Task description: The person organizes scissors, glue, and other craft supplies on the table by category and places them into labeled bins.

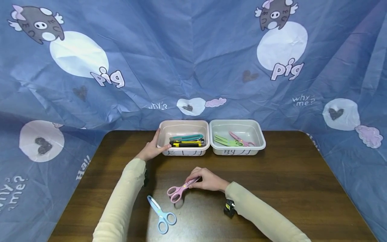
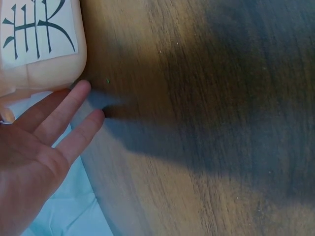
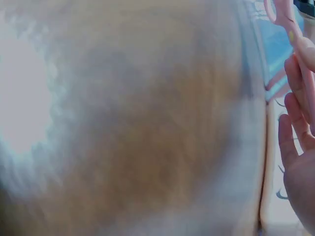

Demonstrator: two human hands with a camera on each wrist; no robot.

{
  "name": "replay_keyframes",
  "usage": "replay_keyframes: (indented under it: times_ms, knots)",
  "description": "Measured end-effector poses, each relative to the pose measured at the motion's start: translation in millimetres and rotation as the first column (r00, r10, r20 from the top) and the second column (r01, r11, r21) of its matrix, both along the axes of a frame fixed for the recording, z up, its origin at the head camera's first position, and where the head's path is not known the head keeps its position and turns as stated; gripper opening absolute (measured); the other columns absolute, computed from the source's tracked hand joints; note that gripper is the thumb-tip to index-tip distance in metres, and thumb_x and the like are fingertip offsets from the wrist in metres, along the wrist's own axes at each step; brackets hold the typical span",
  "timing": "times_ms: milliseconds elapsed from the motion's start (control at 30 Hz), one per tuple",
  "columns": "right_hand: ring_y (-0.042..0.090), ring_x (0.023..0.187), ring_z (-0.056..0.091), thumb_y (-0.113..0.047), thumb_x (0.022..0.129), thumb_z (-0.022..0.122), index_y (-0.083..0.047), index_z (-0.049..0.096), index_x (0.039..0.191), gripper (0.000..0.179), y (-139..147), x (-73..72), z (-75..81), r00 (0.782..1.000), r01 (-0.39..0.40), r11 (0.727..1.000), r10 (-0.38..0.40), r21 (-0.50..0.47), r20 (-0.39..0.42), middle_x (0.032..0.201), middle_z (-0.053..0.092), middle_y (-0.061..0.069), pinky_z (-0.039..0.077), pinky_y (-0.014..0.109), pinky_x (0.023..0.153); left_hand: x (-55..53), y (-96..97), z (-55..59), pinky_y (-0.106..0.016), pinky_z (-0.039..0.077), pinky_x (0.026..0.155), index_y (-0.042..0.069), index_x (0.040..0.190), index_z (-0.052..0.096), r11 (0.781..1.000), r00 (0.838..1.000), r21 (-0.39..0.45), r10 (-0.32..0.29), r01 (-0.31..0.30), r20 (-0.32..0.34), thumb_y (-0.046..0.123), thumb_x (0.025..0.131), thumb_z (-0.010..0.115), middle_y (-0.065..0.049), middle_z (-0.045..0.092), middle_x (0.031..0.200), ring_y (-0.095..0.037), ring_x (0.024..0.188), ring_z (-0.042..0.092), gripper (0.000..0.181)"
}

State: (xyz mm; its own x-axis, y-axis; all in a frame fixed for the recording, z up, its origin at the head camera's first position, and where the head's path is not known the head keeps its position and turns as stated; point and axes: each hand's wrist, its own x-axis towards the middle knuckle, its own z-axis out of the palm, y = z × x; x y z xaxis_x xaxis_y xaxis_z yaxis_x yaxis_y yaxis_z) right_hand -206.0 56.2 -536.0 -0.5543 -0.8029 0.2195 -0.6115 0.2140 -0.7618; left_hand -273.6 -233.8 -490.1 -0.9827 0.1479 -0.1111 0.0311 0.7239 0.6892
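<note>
My right hand (image 1: 208, 179) pinches a pair of pink scissors (image 1: 178, 192) by the blade end, its handle loops pointing left and toward the front. In the right wrist view, the pink scissors (image 3: 291, 34) run along my fingers at the right edge. My left hand (image 1: 152, 149) rests on the front left corner of the pinkish bin (image 1: 184, 125), thumb along the front rim and fingers along the side. Those fingers (image 2: 64, 118) look straight in the left wrist view. Blue scissors (image 1: 161, 215) lie on the table in front of both hands.
In the pinkish bin lie a teal utility knife (image 1: 187, 137) and yellow-black ones (image 1: 187, 144). Right beside it, a pale grey-green bin (image 1: 260, 137) holds green scissors (image 1: 225, 142) and pink scissors (image 1: 240, 138). Behind the wooden table (image 1: 287, 174) hangs a blue printed cloth (image 1: 193, 60).
</note>
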Motion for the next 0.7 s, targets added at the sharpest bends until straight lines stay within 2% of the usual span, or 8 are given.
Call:
replay_keyframes:
  times_ms: [267,367,533,600,700]
  knots:
    - [0.011,0.091,0.056,-0.011,0.084,0.077,-0.008,0.075,0.102,0.018,13,-7.3,13.4,0.998,0.04,0.995,-0.044,-0.087,-0.038,0.093,0.066,-0.004,0.045,0.026,0.081,-1.2,0.8,1.1,-0.06,0.031,0.103,0.013,0.156,-0.004,1.0,1.0,-0.019,-0.007,0.007,0.002,0.045,0.089,0.065,-0.041,0.031,0.141,-0.057,0.125,0.036,0.1]
    - [0.019,0.092,0.057,-0.005,0.083,0.076,-0.001,0.074,0.101,0.019,19,-2.0,32.9,0.998,0.061,0.992,-0.064,-0.106,-0.024,0.093,0.068,0.004,0.045,0.027,0.082,-2.1,1.0,0.6,-0.06,0.03,0.103,0.014,0.156,-0.003,1.0,1.0,-0.013,-0.007,0.007,0.001,0.045,0.089,0.065,-0.04,0.03,0.142,-0.057,0.125,0.035,0.1]
    - [0.019,0.093,0.057,-0.005,0.084,0.075,0.001,0.074,0.102,0.019,32,-0.4,49.5,0.991,0.136,0.985,-0.134,-0.111,0.025,0.094,0.068,0.003,0.045,0.03,0.083,-1.4,0.2,0.5,-0.06,0.029,0.103,0.013,0.156,-0.004,1.0,1.0,-0.006,-0.014,0.014,-0.002,0.046,0.089,0.064,-0.04,0.028,0.143,-0.057,0.126,0.034,0.101]
    - [0.017,0.092,0.057,-0.006,0.084,0.076,-0.001,0.074,0.102,0.019,38,-3.6,48.7,0.986,0.167,0.979,-0.164,-0.118,0.036,0.094,0.068,0.001,0.045,0.03,0.082,-1.3,-0.9,0.1,-0.059,0.03,0.103,0.013,0.156,-0.004,1.0,1.0,-0.007,-0.017,0.017,-0.006,0.048,0.089,0.064,-0.041,0.029,0.142,-0.056,0.126,0.035,0.102]
    - [0.019,0.089,0.057,-0.001,0.083,0.074,0.003,0.073,0.101,0.018,48,-2.3,60.9,0.979,0.204,0.97,-0.201,-0.134,0.037,0.092,0.068,0.007,0.044,0.029,0.079,-2.3,-1.3,-2.0,-0.059,0.031,0.103,0.013,0.156,-0.004,1.0,1.0,-0.011,-0.022,0.022,-0.013,0.05,0.088,0.064,-0.042,0.03,0.14,-0.055,0.125,0.038,0.103]
